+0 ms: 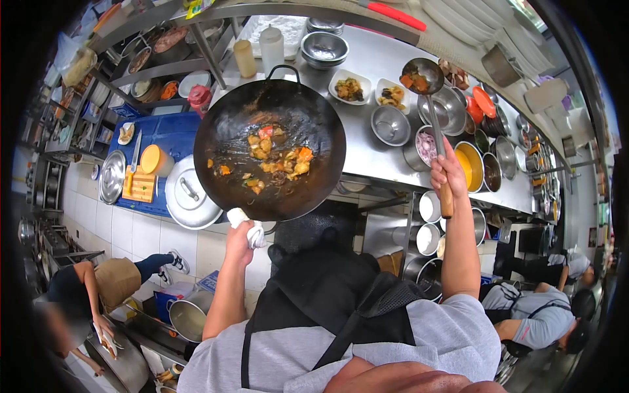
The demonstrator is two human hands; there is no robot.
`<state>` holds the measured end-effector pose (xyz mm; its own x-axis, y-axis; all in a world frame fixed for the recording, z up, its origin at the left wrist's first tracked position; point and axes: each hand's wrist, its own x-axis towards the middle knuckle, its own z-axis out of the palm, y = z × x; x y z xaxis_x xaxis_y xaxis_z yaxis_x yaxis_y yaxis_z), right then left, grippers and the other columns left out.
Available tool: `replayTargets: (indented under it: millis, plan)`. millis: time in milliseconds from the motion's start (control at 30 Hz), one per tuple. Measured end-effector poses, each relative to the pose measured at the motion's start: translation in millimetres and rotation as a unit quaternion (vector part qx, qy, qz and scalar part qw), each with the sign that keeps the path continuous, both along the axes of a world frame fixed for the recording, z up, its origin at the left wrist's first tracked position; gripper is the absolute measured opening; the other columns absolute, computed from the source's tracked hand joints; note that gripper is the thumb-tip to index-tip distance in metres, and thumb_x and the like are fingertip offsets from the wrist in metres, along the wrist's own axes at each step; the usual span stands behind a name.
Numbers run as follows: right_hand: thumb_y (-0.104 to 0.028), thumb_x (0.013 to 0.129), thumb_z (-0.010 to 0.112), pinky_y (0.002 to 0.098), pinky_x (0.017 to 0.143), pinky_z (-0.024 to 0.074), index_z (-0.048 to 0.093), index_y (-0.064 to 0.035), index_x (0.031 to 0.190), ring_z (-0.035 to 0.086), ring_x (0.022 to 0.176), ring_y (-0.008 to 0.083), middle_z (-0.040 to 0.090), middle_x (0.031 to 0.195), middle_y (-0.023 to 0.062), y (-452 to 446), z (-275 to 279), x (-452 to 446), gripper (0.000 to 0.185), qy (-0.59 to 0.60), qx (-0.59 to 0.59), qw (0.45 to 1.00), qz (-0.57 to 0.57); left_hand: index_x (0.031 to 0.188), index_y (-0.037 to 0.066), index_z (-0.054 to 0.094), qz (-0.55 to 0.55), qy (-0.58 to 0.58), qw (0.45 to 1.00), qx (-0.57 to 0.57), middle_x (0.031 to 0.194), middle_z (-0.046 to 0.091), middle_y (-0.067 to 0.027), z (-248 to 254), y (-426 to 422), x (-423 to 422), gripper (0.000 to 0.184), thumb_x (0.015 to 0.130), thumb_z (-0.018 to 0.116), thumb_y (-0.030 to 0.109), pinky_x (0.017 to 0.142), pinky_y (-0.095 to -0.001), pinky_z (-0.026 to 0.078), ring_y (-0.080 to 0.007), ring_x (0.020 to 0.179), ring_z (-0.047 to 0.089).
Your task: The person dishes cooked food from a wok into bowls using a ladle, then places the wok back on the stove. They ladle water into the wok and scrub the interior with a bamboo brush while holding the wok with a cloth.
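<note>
My left hand (239,239) is closed around a folded white cloth (247,226) at the near rim of a large black wok (223,131). Inside the wok lie scattered pieces of browned food (291,162) with some orange and red bits. My right hand (448,171) grips the wooden handle of a ladle (438,124), raised over the right part of the steel counter. The ladle's bowl holds some of the same orange and brown food. Two white dishes of food, one on the left (350,88) and one on the right (392,96), sit beyond the wok.
A metal bowl (391,125), a pot of sliced onion (424,145) and a pot of yellow liquid (469,165) stand on the steel counter (367,150). Left of the wok are a lid (191,194) and a knife (136,149). Other people are at lower left (118,281) and right (540,311).
</note>
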<state>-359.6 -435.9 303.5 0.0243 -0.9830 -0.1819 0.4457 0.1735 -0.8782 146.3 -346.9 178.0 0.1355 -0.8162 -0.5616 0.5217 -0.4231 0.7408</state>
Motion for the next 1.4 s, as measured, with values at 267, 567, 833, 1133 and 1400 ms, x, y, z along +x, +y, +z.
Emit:
replayTargets:
  millis: [267,567,833,1133,1400]
  plan:
    - [-0.009,0.098,0.05,0.0258,0.042,0.0409,0.015,-0.0267,0.156,0.043,0.047,0.0095,0.045,0.071,0.0027,-6.7,-8.6,6.0,0.071,0.034,0.029,0.999,-0.01,0.104,0.0,0.054,0.003,0.002,1.0,0.003,0.087,0.061,-0.0087,-2.2,-1.0,0.1,0.022,0.085,0.057,0.009,0.058,-0.0352,0.051,-0.021,0.072,0.063]
    - [0.001,0.09,0.051,0.0256,0.04,0.0395,0.018,-0.022,0.158,0.045,0.043,0.0105,0.049,0.063,0.0023,-26.0,-50.5,11.3,0.079,0.385,0.084,0.918,-0.036,0.105,0.0,0.053,0.002,0.003,1.0,-0.002,0.087,0.06,-0.0079,1.0,-1.0,-2.1,0.022,0.085,0.057,0.008,0.059,-0.0348,0.05,-0.0204,0.071,0.062]
    - [0.0,0.089,0.053,0.03,0.048,0.0475,0.023,-0.0196,0.157,0.053,0.053,0.0163,0.064,0.11,0.0141,-31.4,-59.2,-9.1,0.077,0.579,-0.033,0.814,-0.044,0.104,0.001,0.055,0.004,0.016,1.0,-0.013,0.087,0.061,-0.0067,-4.5,-0.2,-3.3,0.021,0.084,0.058,0.006,0.061,-0.0334,0.051,-0.0186,0.073,0.063]
    - [0.003,0.089,0.047,0.0182,0.034,0.0317,0.018,-0.0186,0.157,0.041,0.041,0.0058,0.053,0.071,0.0023,63.9,12.4,70.1,0.078,0.216,0.005,0.974,0.062,0.101,0.001,0.055,-0.005,0.044,0.998,-0.038,0.082,0.061,-0.0084,9.3,-3.4,-7.0,0.017,0.087,0.059,0.008,0.049,-0.0382,0.056,-0.0205,0.067,0.064]
    - [0.004,0.089,0.05,0.0268,0.044,0.041,0.022,-0.0215,0.157,0.048,0.046,0.0109,0.057,0.075,0.0043,104.3,22.2,139.3,0.078,0.418,0.122,0.869,0.234,0.102,0.003,0.054,-0.023,0.045,0.997,-0.064,0.084,0.06,-0.0066,18.5,-7.2,-10.5,0.016,0.089,0.059,0.011,0.055,-0.0362,0.053,-0.0174,0.067,0.062]
